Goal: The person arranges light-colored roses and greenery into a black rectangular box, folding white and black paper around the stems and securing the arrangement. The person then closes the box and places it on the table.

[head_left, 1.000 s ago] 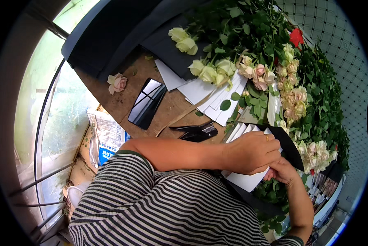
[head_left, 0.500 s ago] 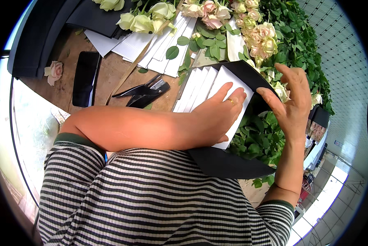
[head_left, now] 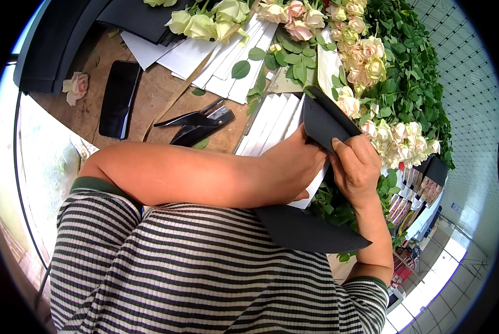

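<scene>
Biggest in play: the bank of leafy roses (head_left: 405, 83), crowding the right side of the wooden desk (head_left: 155, 97). Next, the black sheet (head_left: 324, 117), and here's the action: it curls up over the white cards at the desk's near right, ribbed like thin corrugated card, so it should be light, springy, and quick to crease under a hard pinch. Take it by the free edge, fingers spread, and let it bend! A black flap (head_left: 310, 228) sits lower, against the striped top (head_left: 205, 267); whether the 2 join, I cannot tell. Down a size, the white cards (head_left: 266, 125): flat, smooth, likely to slide, best pinned by a broad palm.

And the hands, close together: the right hand (head_left: 356, 167) pinches the sheet's edge between thumb and fingers; the left hand (head_left: 291, 170) lies across the cards, fingertips hidden beneath the curl, their hold impossible to tell.

Room? Tight on the right, blooms just beyond the knuckles; better leftward, where brown wood shows. Out there, the dark phone (head_left: 118, 100), the black stapler (head_left: 207, 127) with its handles splayed, and, smallest, 1 loose pink rose (head_left: 75, 88) near the desk's edge.
</scene>
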Demonstrator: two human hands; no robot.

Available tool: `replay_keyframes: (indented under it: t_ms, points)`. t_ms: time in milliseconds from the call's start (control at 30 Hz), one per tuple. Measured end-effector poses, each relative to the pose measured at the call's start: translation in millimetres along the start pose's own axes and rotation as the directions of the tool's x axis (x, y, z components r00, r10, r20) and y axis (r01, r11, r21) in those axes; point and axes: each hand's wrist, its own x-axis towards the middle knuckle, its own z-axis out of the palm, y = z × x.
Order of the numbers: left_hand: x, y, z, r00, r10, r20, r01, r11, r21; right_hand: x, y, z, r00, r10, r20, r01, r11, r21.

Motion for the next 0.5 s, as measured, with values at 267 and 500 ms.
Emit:
replay_keyframes:
  t_ms: [267, 500]
  points:
    - [-19, -20, -2, 0.989, 0.085, -0.12, -0.106, 0.977, -0.183, -2, -6, 5, 0.999, 0.009, 0.04, -0.009, 1.0, 0.006]
    - [-59, -49, -17, 0.857, -0.436, -0.276, 0.064, 0.621, -0.782, -13, -10, 14, 1.0, -0.009, 0.025, 0.009, 1.0, -0.015]
